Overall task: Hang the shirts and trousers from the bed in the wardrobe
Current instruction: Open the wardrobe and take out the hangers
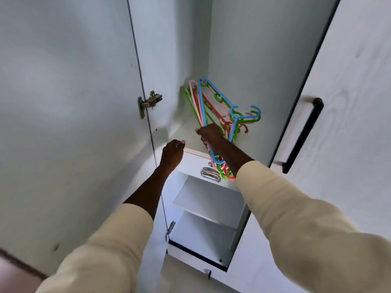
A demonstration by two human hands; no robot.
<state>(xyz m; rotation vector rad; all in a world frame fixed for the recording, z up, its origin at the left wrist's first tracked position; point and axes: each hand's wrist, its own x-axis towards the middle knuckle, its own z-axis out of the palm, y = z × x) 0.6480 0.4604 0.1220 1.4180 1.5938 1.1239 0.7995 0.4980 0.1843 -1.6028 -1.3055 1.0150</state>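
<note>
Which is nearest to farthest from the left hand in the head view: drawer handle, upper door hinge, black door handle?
From the left hand:
1. Drawer handle, chrome, just below and to its right on the drawer front.
2. Upper door hinge, above the hand on the open left door.
3. Black door handle, far right on the closed door, beyond the right hand holding the hangers.

The wardrobe (pixel 243 60) is plain white inside and out, shelves too, with a faint grey wood-grain look on the right door (pixel 349 123). That door has a black handle (pixel 304 134) and a thin black edge. The hangers (pixel 211 106) are the only bright thing in there: blue, green, pink and red plastic (blue on top of the bunch). Hinges (pixel 149 102) and the drawer pull (pixel 210 173) are shiny silver metal. Both sleeves (pixel 296 208) are a plain cream colour, no pattern.
</note>
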